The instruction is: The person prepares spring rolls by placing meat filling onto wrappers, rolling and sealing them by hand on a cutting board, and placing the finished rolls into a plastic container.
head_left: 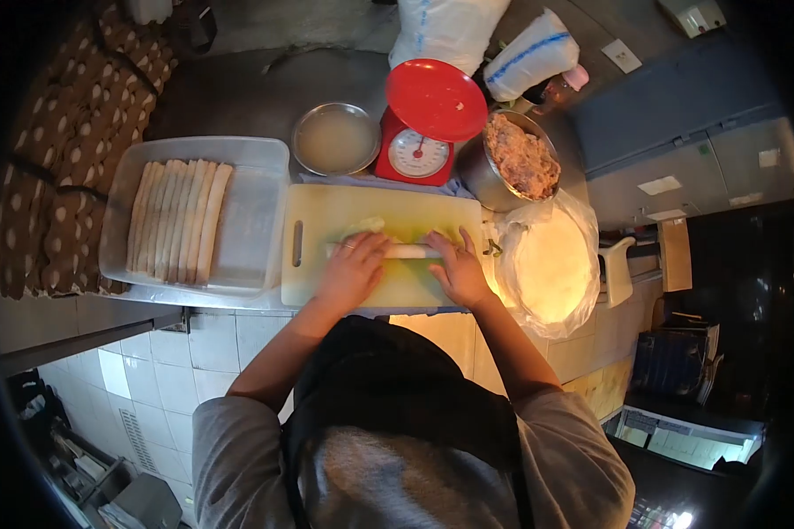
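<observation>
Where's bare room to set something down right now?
Free: translucent plastic tub, right of its slim pale rolls; dark metal counter behind it, left of the round metal bowl; pale rectangular cutting board, left of the left hand. Crowded: around the red dial scale, metal pot of pinkish mixture and pale plastic-wrapped disc.

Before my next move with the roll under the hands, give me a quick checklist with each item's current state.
1. Long white cylindrical roll straight between the hands: ok.
2. Left hand and right hand both on the roll: ok, one toward each end.
3. Roll free to lift: not ok, both hands lie over it on the pale rectangular cutting board.
4. Roll's ends closed: cannot tell, too small and partly covered.
5. Room in the translucent rectangular plastic tub: ok, bare floor right of the row of pale finished-looking rolls.
6. Pinkish mince in stock: ok, heaped in the round steel pot.
</observation>
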Demonstrator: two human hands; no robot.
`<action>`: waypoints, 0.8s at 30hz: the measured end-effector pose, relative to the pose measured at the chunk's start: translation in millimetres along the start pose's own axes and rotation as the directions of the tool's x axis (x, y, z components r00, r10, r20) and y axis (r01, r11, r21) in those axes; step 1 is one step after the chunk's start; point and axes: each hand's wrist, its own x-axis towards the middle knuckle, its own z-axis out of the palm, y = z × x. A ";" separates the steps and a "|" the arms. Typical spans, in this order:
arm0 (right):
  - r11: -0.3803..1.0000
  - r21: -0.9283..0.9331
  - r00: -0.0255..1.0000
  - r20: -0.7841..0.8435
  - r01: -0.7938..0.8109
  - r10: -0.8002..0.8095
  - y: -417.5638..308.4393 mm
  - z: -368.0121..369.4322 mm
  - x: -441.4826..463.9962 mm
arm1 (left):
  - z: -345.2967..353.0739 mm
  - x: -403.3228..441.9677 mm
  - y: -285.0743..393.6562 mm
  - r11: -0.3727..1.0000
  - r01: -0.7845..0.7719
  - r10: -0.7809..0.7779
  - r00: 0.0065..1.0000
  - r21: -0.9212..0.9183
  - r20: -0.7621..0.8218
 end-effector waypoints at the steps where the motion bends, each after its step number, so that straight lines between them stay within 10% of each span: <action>1: 0.999 -0.038 1.000 0.003 -0.026 0.026 7.5 0.0 2.2 | 7.9 4.4 5.8 0.998 -0.052 0.051 0.998 -0.020 -0.045; 24: 0.976 0.206 0.997 0.012 0.072 -0.076 -1.2 3.7 15.7 | 33.9 17.1 14.7 0.996 -0.076 0.068 0.985 -0.048 -0.158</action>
